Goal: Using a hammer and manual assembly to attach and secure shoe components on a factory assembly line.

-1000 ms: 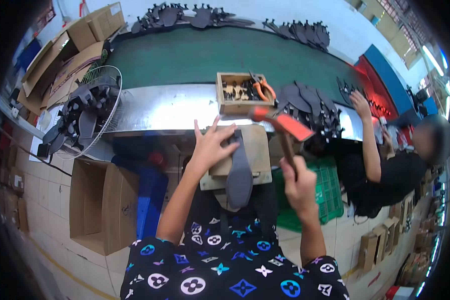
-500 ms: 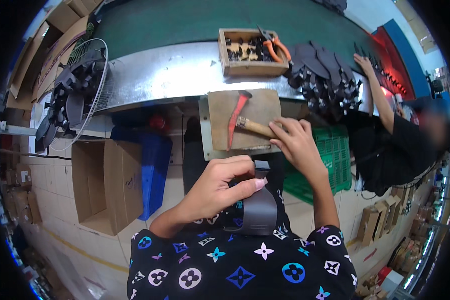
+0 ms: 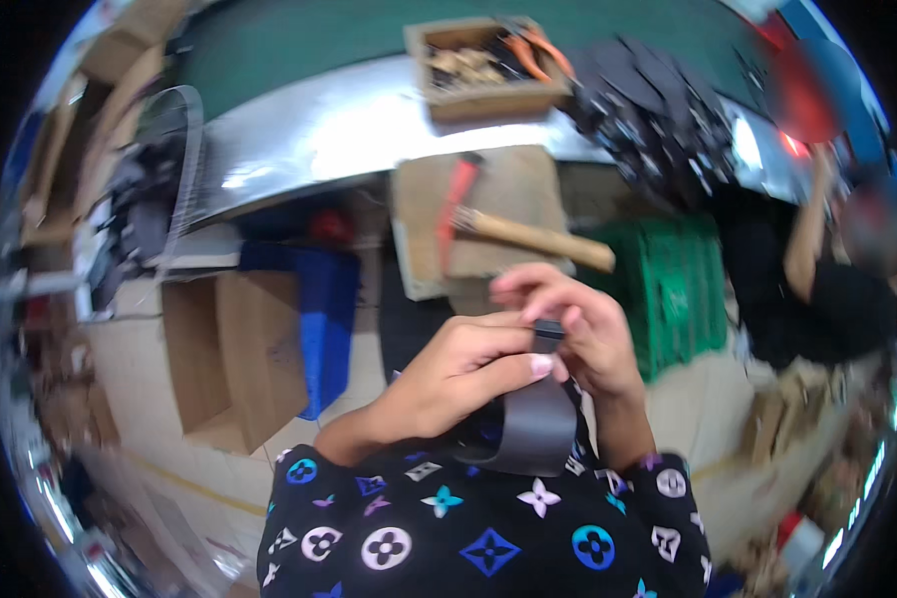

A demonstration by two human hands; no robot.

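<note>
My left hand (image 3: 468, 371) is closed around a dark grey curved shoe sole (image 3: 538, 434), its black heel end (image 3: 548, 334) sticking up past the thumb. Curled about that same heel end are the fingers of my right hand (image 3: 588, 334), slightly blurred; the exact contact is partly hidden. Just beyond both hands, a hammer (image 3: 533, 237) with a red head and wooden handle lies on a worn tan board (image 3: 513, 179). Its handle points toward the right and overhangs the board.
On the metal-edged bench stands a wooden box (image 3: 488, 105) of small parts with orange-handled pliers (image 3: 538, 55). Dark soles (image 3: 658, 110) pile up beside it. Below are a cardboard box (image 3: 259, 349), blue bin (image 3: 329, 329) and green crate (image 3: 678, 294). Another person (image 3: 817, 279) works at right.
My right hand has let go of the hammer handle and come back to the heel end in my left hand. The hammer stays on the board. The whole view has shifted slightly.
</note>
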